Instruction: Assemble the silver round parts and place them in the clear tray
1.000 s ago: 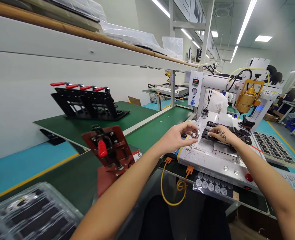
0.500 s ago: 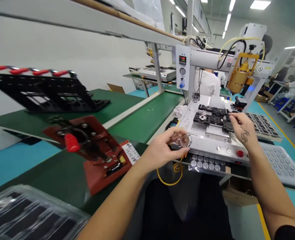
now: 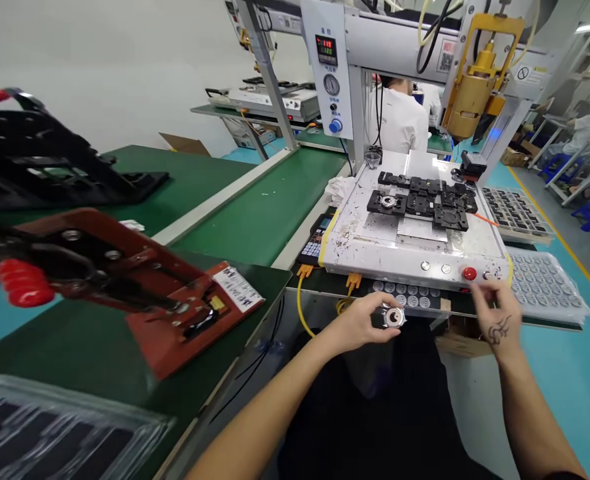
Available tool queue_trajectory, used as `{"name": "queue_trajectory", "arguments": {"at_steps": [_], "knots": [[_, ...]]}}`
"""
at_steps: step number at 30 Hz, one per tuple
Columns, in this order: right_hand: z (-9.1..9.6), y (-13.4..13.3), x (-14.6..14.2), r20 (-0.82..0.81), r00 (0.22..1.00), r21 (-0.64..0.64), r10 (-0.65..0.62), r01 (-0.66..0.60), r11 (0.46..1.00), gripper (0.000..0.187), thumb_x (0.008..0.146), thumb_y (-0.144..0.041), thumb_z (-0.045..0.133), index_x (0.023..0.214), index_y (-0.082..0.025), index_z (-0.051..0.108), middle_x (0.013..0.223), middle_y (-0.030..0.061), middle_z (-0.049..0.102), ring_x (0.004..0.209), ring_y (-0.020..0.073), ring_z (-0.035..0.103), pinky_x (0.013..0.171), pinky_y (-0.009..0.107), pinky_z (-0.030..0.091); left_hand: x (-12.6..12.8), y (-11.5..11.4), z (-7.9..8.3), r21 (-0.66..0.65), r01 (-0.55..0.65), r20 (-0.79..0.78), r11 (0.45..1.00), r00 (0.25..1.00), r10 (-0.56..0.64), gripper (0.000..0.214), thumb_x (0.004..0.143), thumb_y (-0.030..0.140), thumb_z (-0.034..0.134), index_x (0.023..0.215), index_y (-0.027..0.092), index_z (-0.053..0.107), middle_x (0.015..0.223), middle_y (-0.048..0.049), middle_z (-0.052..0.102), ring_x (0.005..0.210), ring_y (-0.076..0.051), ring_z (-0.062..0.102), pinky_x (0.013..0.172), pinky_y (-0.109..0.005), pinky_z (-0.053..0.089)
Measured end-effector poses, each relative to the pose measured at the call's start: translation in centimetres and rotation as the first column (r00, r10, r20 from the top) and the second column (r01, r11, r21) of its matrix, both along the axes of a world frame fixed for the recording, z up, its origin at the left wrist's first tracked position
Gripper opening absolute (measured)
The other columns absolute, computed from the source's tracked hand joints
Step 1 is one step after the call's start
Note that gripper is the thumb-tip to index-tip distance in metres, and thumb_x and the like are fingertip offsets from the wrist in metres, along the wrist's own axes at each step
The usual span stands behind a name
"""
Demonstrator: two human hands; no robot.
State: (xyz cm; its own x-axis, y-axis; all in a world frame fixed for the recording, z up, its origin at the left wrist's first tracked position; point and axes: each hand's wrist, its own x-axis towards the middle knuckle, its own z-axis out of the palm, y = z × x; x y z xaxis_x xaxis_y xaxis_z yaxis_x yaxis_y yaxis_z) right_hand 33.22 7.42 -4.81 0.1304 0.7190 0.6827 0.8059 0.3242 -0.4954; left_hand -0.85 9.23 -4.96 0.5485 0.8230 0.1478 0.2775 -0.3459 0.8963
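Note:
My left hand (image 3: 367,325) holds a small round metal case (image 3: 394,317), like a watch case, by its edge between thumb and fingers. A pale ring with a dark opening shows in its middle. Near the front right corner of the machine's white base, my right hand (image 3: 499,313) is beside the red button (image 3: 469,273) and a silver button (image 3: 489,275). Its fingers are slightly blurred, thumb apart, and nothing shows in them. On the base lies a black fixture (image 3: 422,198) with several nests; a similar round case (image 3: 388,201) sits in its left nest.
A gold dispensing head (image 3: 469,103) hangs over the base. At left stand a red toggle-clamp press (image 3: 169,300) and a black clamp fixture (image 3: 49,160). Trays of parts (image 3: 517,213) and round discs (image 3: 549,287) lie right. A person in white (image 3: 399,120) sits behind the machine.
My right hand has moved from the black fixture down to the front panel's right end. My left hand has brought the round case rightward and lower, its ringed face now visible. The view has shifted.

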Motion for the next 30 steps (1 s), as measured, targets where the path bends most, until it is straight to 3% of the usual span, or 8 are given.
{"name": "queue_trajectory", "arguments": {"at_steps": [2,4,8,12,18,22,26,30], "knots": [[-1.4,-0.3,-2.1,0.033,0.956,-0.140,0.292,-0.285,0.948,0.015,0.107,-0.034,0.062,0.108,-0.024,0.074,0.099,0.0082,0.073,0.088,0.0251,0.068,0.083,0.040,0.057,2.0,1.1,-1.3,0.050,0.114,-0.012,0.992,0.993,-0.114,0.043,0.079,0.029,0.088,0.117,0.022,0.069,0.136,-0.0117,0.075,0.132,-0.031,0.067,0.116,-0.045,0.049],[-2.9,-0.1,-3.7,0.054,0.896,-0.223,0.441,-0.420,0.880,0.019,0.110,-0.027,0.056,0.114,-0.025,0.074,0.105,0.0096,0.075,0.097,0.0270,0.070,0.088,0.042,0.060,3.9,2.3,-2.6,0.102,0.196,-0.042,0.975,0.980,-0.192,0.041,0.078,0.026,0.089,0.113,0.021,0.068,0.147,-0.0150,0.070,0.147,-0.035,0.058,0.123,-0.048,0.043],[-5.3,0.8,-4.8,0.094,0.896,-0.253,0.435,-0.401,0.881,0.027,0.111,-0.021,0.047,0.119,-0.024,0.073,0.104,0.0113,0.074,0.099,0.0290,0.070,0.092,0.047,0.061,5.8,3.8,-4.6,0.150,0.257,-0.128,0.955,0.963,-0.239,0.039,0.076,0.017,0.089,0.109,0.021,0.068,0.153,-0.0171,0.066,0.149,-0.037,0.056,0.126,-0.049,0.042],[-5.8,0.1,-4.6,0.147,0.890,-0.291,0.431,-0.377,0.879,0.028,0.111,-0.027,0.054,0.133,-0.023,0.070,0.106,0.0130,0.070,0.101,0.0309,0.067,0.092,0.049,0.061,5.3,3.3,-5.3,0.143,0.297,-0.130,0.944,0.951,-0.279,0.039,0.081,0.019,0.087,0.113,0.022,0.066,0.161,-0.0152,0.060,0.156,-0.033,0.050,0.135,-0.051,0.028],[-6.0,-0.3,-4.6,0.193,0.868,-0.301,0.458,-0.392,0.869,0.027,0.111,-0.027,0.057,0.133,-0.022,0.071,0.103,0.0128,0.068,0.097,0.0304,0.063,0.089,0.047,0.060,5.1,2.8,-4.8,0.104,0.289,-0.097,0.952,0.955,-0.280,0.036,0.082,0.019,0.085,0.110,0.023,0.064,0.160,-0.0135,0.061,0.154,-0.032,0.053,0.136,-0.049,0.028],[-7.8,-0.3,-4.5,0.176,0.880,-0.217,0.442,-0.403,0.889,0.024,0.110,-0.021,0.057,0.127,-0.021,0.073,0.104,0.0138,0.072,0.097,0.0297,0.065,0.089,0.048,0.058,5.1,3.0,-4.0,0.048,0.275,-0.101,0.960,0.958,-0.269,0.034,0.081,0.018,0.085,0.109,0.023,0.065,0.158,-0.0138,0.063,0.155,-0.032,0.051,0.133,-0.049,0.034],[-9.2,-2.0,-4.3,0.135,0.887,-0.154,0.442,-0.422,0.894,0.021,0.107,-0.016,0.058,0.112,-0.022,0.077,0.097,0.0117,0.076,0.087,0.0267,0.069,0.083,0.045,0.059,4.8,2.9,-3.3,0.008,0.291,-0.109,0.957,0.951,-0.289,0.034,0.081,0.017,0.085,0.109,0.023,0.066,0.160,-0.0123,0.062,0.158,-0.031,0.047,0.133,-0.047,0.033],[-8.0,-4.4,-3.8,0.052,0.920,-0.150,0.389,-0.378,0.913,0.015,0.103,-0.017,0.065,0.108,-0.026,0.076,0.101,0.0100,0.078,0.093,0.0272,0.073,0.086,0.045,0.060,5.1,3.0,-3.8,0.019,0.242,-0.096,0.970,0.966,-0.239,0.034,0.082,0.019,0.085,0.110,0.022,0.066,0.160,-0.0129,0.062,0.158,-0.033,0.047,0.131,-0.047,0.035]]}}
